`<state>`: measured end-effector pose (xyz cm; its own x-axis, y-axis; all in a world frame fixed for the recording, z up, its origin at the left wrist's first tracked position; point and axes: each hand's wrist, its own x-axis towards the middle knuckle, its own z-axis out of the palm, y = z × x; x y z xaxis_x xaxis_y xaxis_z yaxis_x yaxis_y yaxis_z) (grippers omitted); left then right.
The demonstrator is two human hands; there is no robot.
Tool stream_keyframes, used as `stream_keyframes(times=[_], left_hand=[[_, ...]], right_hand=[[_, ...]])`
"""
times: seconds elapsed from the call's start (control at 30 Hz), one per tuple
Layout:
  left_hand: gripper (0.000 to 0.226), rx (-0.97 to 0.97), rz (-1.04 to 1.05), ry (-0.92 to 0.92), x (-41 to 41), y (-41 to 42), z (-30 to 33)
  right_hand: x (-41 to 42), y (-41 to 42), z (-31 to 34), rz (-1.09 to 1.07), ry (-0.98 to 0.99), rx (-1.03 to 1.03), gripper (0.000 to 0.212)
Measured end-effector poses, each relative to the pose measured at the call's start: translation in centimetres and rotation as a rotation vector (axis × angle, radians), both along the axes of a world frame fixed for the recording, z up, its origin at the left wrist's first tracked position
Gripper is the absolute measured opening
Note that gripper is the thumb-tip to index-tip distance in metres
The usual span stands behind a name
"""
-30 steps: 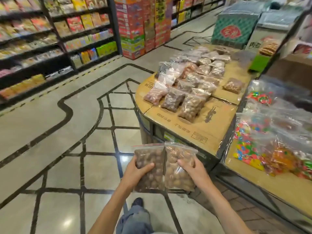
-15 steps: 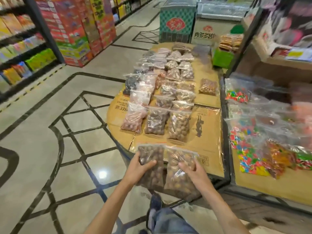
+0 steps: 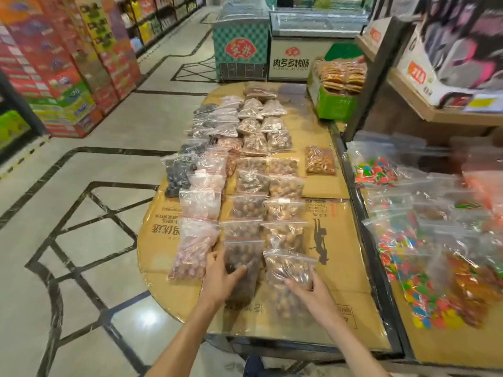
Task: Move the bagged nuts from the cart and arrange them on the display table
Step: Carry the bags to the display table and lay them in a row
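The display table [image 3: 337,257] is covered with flattened cardboard and holds several rows of clear zip bags of nuts [image 3: 253,148]. My left hand [image 3: 220,278] grips a bag of dark round nuts [image 3: 241,261] at the near end of the middle row. My right hand [image 3: 310,291] grips a bag of lighter brown nuts [image 3: 288,266] at the near end of the right row. Both bags lie low over the cardboard near the table's front edge. A bag of pinkish nuts [image 3: 194,248] lies just left of my left hand. The cart is out of view.
A neighbouring table [image 3: 446,346] at right carries bags of coloured candy [image 3: 416,270]. A green crate [image 3: 336,106] of orange packets stands at the far right corner. Freezer chests [image 3: 296,42] stand behind, stacked boxes [image 3: 62,77] line the aisle at left. A wooden shelf [image 3: 435,110] rises at right.
I have walked up to the table and carried both bags forward and down onto the cardboard at the near ends of the rows. The bags have moved apart.
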<state>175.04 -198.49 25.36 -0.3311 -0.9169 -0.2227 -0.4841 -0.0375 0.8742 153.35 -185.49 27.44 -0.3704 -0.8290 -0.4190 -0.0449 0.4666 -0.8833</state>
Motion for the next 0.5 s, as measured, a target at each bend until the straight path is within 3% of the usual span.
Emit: stream_keyframes(times=[0.17,0.33,0.47,0.5], left_hand=[[0.079,-0.08,-0.039,-0.055,0.8,-1.6,-2.2],[0.078,-0.074,-0.098,-0.112,1.6,-2.8,-2.6],[0.081,-0.075,-0.09,-0.099,1.8,-2.9,-3.1],[0.085,-0.083,-0.083,-0.072,1.8,-2.8,-3.1]], right_hand=[[-0.2,-2.4,-1.1,0.003,0.013,0.021,0.096],[0.3,-3.9,-1.8,0.027,0.079,-0.022,0.095],[1.0,-3.9,-3.1,0.021,0.239,0.059,0.064],[0.9,-3.8,-3.2,0.017,0.292,0.097,0.065]])
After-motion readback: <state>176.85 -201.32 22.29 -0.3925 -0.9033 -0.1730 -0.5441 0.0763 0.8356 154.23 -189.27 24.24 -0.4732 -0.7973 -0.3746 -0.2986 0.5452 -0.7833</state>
